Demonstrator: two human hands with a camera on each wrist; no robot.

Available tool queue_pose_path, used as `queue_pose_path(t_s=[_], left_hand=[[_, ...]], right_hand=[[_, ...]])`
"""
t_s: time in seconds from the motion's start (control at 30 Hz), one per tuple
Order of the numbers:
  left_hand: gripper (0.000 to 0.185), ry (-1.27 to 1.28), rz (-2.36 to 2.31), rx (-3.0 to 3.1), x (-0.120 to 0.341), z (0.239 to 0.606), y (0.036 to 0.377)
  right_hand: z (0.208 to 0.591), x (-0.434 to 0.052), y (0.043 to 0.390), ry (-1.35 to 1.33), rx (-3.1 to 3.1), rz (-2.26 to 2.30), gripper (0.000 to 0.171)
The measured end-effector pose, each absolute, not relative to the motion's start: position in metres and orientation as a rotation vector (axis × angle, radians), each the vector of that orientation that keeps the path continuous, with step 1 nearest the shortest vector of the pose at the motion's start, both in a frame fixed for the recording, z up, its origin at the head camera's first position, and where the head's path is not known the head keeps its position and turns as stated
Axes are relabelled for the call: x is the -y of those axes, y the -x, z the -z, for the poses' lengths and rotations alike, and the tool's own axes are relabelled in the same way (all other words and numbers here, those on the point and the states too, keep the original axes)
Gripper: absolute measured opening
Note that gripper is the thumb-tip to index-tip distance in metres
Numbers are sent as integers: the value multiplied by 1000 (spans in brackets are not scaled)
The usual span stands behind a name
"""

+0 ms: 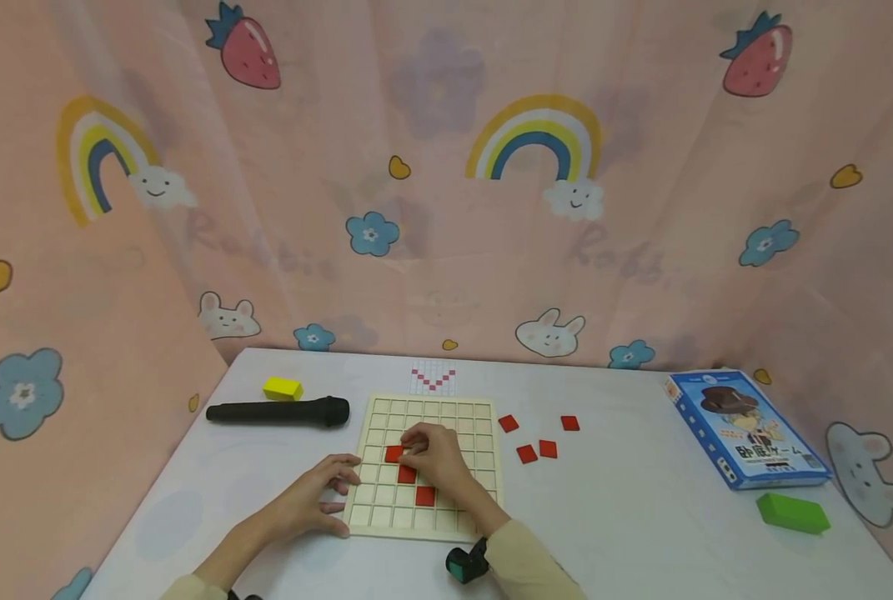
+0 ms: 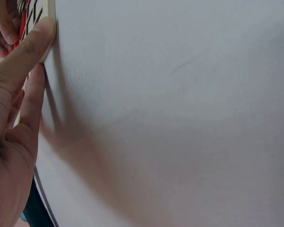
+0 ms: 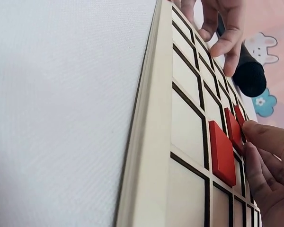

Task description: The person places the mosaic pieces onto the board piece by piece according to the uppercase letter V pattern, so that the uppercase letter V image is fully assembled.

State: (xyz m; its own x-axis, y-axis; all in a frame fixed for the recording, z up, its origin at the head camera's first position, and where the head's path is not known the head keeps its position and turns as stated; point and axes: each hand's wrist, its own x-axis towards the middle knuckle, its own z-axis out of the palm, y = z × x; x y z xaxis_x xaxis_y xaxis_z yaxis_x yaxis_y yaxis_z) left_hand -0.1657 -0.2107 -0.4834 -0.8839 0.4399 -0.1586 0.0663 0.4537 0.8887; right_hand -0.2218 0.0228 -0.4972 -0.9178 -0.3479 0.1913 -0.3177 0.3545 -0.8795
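A cream grid board point(image 1: 374, 517) lies flat, with three red square tiles on it in a diagonal: an upper-left tile point(image 1: 393, 454), a middle tile point(image 1: 406, 474) and a lower tile point(image 1: 425, 497). My right hand point(image 1: 440, 458) is over the board, thumb and index finger pinching the upper-left tile at its right side. In the right wrist view those fingertips partly cover the farthest tile point(image 3: 239, 116). Along the board's left edge rests my left hand point(image 1: 307, 497), fingers spread and thumb at the near corner. The left wrist view shows its fingertips touching the board's corner point(image 2: 51, 45).
Several loose red tiles point(image 1: 547, 449) lie right of the board. Behind it is a pattern card point(image 1: 433, 378) with a pink V. A black microphone point(image 1: 281, 413) and yellow block point(image 1: 283, 389) lie left; a blue game box point(image 1: 746, 429) and green block point(image 1: 793, 513) lie right.
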Motion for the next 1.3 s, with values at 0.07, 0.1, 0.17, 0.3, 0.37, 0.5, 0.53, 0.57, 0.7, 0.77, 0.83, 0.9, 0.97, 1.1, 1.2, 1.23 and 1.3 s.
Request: queue_pose_path(t_s=[0.07, 0.1, 0.17, 0.3, 0.37, 0.5, 0.53, 0.57, 0.7, 0.77, 0.83, 0.9, 0.97, 1.1, 1.2, 1.23, 1.3], left_hand=[[57, -428, -1409, -2341, 210, 484, 166], [57, -427, -1411, -2340, 210, 484, 166], [57, -433, -1410, -2340, 210, 484, 166], [57, -460, -1393, -2354, 211, 483, 165], [58, -471, -1386, -2361, 211, 483, 165], [57, -464, -1392, -2357, 211, 482, 164], [57, -460, -1396, -2356, 210, 481, 164], [57, -457, -1398, -2356, 210, 481, 164], [56, -450, -1403, -2359, 210, 480, 163], [56, -458, -1399, -2363, 209, 479, 163], [56, -464, -1400, -2360, 209, 478, 163], [56, -469, -1398, -2360, 209, 478, 162], [56, -473, -1394, -2362, 210, 479, 163], [56, -475, -1385, -2363, 211, 481, 164], [56, -470, -1381, -2364, 212, 482, 165], [56, -467, -1379, -2366, 212, 482, 165], [57, -462, -1377, -2368, 212, 482, 165]], right_hand=[[497, -22, 222, 619, -2547, 1657, 18], [497, -22, 223, 619, -2542, 1651, 18], [497, -21, 223, 633, -2535, 1639, 19], [497, -21, 222, 681, -2547, 1630, 21], [497, -21, 222, 706, -2559, 1642, 21], [495, -26, 220, 657, -2572, 1643, 20], [494, -28, 220, 646, -2566, 1650, 21], [493, -31, 219, 626, -2554, 1658, 21], [489, -46, 216, 596, -2510, 1713, 23], [489, -55, 214, 568, -2498, 1741, 25], [490, -66, 211, 532, -2500, 1755, 26], [492, -77, 209, 492, -2510, 1750, 26], [494, -88, 206, 467, -2524, 1739, 27], [496, -108, 201, 414, -2556, 1714, 27], [495, -121, 198, 343, -2556, 1730, 28], [494, -126, 197, 320, -2556, 1736, 28], [492, -135, 196, 282, -2564, 1738, 29]])
